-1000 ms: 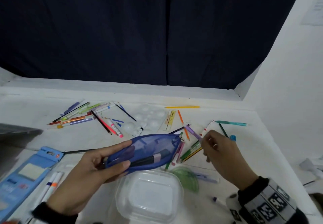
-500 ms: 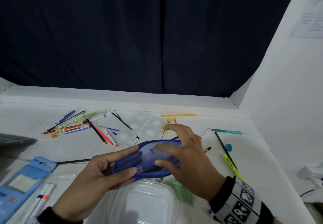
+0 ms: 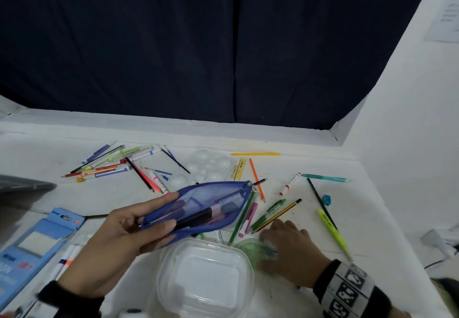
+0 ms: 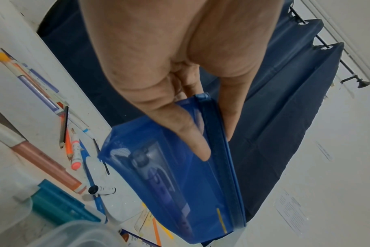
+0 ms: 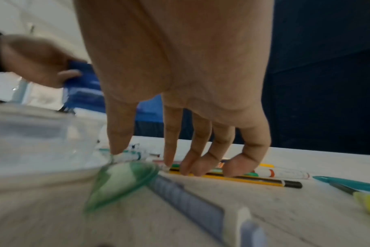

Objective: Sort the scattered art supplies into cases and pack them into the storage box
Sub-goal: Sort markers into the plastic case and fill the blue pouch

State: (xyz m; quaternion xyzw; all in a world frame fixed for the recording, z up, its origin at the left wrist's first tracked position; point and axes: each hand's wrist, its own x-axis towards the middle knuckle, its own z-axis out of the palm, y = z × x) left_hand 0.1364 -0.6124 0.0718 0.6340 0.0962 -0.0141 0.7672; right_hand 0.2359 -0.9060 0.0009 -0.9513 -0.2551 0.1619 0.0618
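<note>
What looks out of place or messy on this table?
Nothing looks broken or spilled. The pens and pencils lie scattered at all angles on the table, and the blue pouch in the left hand is still unzipped, with a few pens inside. The right hand reaches down to the green protractor.

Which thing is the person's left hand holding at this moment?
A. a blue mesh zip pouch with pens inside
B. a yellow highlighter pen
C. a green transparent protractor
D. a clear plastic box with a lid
A: the left hand grips the blue mesh zip pouch above the table, with the thumb on one side and the fingers on the other.
</note>
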